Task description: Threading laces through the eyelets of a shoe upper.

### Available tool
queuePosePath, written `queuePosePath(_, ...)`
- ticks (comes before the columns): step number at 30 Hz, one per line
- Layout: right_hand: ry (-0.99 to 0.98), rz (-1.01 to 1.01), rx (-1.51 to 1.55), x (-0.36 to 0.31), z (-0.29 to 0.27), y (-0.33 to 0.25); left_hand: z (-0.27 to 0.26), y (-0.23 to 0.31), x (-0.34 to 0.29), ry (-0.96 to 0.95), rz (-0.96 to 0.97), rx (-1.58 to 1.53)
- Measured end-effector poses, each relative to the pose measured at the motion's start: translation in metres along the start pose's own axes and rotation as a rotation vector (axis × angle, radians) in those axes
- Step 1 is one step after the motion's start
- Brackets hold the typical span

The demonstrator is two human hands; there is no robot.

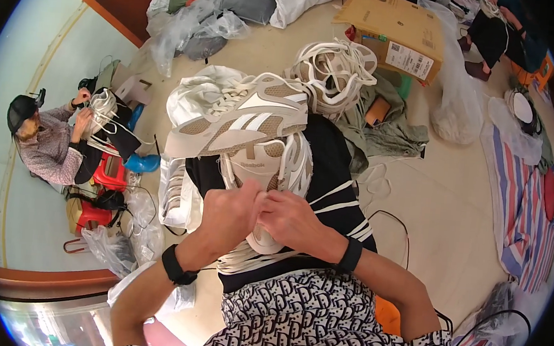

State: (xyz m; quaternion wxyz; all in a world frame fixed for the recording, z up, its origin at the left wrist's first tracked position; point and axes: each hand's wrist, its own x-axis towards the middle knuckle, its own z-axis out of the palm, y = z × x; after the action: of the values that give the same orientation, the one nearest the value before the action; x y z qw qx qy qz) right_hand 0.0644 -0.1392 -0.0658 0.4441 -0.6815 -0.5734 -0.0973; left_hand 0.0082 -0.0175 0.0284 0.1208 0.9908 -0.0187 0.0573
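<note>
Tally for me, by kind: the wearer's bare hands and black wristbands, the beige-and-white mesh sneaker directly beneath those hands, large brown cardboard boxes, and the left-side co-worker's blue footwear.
Bare left hand and bare right hand: 2
Black wristbands: 2
Beige-and-white mesh sneaker: 1
Large brown cardboard box: 1
Blue footwear pieces: 2
Total: 8

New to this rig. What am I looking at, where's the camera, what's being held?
No robot here: these are a person's bare hands, left hand and right hand. The single picture comes from a wide fisheye camera on their head, looking down, so straight edges bend near the rim.

The hands meet, fingers curled, over the nearer shoe on the lap; whether they pinch anything is hidden. Another beige-and-white shoe lies beyond it. On the floor are a cardboard box and striped cloth. A co-worker sits at left.
</note>
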Motion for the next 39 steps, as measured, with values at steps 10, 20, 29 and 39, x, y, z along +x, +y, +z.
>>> queuePosePath(10, -0.029, 0.592, 0.435, -0.035, -0.04, 0.011, 0.012, 0.007, -0.004, -0.038, -0.207, -0.499)
queuePosePath(20, 0.035, 0.729, 0.464, -0.024, -0.032, 0.01, 0.031, 0.015, 0.003, -0.078, -0.156, -0.144)
queuePosePath(29, 0.019, 0.594, 0.198, -0.023, -0.025, 0.014, 0.037, 0.016, 0.006, -0.04, -0.083, -0.091)
queuePosePath(39, 0.022, 0.426, 0.048, -0.009, -0.063, 0.039, 0.039, 0.028, 0.049, 0.039, -0.033, -0.229)
